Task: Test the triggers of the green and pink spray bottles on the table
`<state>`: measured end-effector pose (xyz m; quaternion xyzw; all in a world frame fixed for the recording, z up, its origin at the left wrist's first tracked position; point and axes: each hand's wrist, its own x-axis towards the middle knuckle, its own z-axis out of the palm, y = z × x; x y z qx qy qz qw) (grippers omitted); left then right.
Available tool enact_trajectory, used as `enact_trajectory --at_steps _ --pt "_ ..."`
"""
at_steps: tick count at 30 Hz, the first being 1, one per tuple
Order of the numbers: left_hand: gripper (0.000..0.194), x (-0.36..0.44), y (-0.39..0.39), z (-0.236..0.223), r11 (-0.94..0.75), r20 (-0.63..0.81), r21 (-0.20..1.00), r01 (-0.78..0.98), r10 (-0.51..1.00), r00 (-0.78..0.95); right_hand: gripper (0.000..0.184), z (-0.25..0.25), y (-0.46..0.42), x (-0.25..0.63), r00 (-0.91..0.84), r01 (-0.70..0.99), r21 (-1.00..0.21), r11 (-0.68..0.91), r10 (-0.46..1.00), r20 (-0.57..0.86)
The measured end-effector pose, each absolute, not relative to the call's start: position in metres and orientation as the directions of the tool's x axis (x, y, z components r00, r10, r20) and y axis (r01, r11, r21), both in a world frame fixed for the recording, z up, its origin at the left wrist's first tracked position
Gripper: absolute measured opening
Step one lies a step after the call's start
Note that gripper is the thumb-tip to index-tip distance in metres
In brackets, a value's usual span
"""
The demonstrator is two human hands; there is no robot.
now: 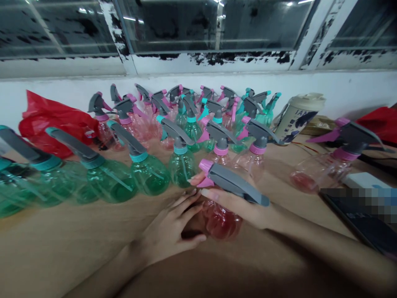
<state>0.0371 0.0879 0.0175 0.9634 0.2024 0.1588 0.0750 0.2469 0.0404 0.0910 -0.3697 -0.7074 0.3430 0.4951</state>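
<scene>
A pink spray bottle [223, 223] with a grey and pink trigger head stands on the table in front of me. My right hand [238, 205] is closed around its neck, just under the head, with fingertips by the pink trigger. At the bottle's left side is my left hand [170, 225], fingers stretched out and thumb apart. Its fingertips are close to the bottle; whether they touch it I cannot tell. Just beyond my hands stand a green spray bottle [182, 165] and pink spray bottles, one of them with a pink collar [221, 151].
More green spray bottles [150, 176] line the left, and several pink and green ones crowd the wall. A red plastic bag [52, 124] lies back left. To the right are a cream cup [299, 118], a lone pink bottle [324, 169] and a dark phone-like device [350, 215].
</scene>
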Motion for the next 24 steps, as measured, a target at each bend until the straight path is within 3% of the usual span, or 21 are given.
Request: enact_trajectory --at_steps 8,15,24 --pt "0.058 0.0377 0.0854 0.0223 -0.897 0.216 0.197 0.396 0.434 0.875 0.035 0.0904 0.0417 0.2466 -0.146 0.319 -0.831 0.456 0.890 0.433" --pt "0.069 0.0362 0.0857 0.0178 -0.898 0.264 0.200 0.392 0.435 0.861 0.025 0.0824 0.0435 0.2490 -0.075 0.342 -0.838 0.425 0.901 0.427" --pt "0.061 0.0364 0.0873 0.0174 -0.914 0.282 0.165 0.371 0.404 0.870 0.019 0.0917 0.0436 0.2476 -0.177 0.225 -0.835 0.502 0.864 0.472"
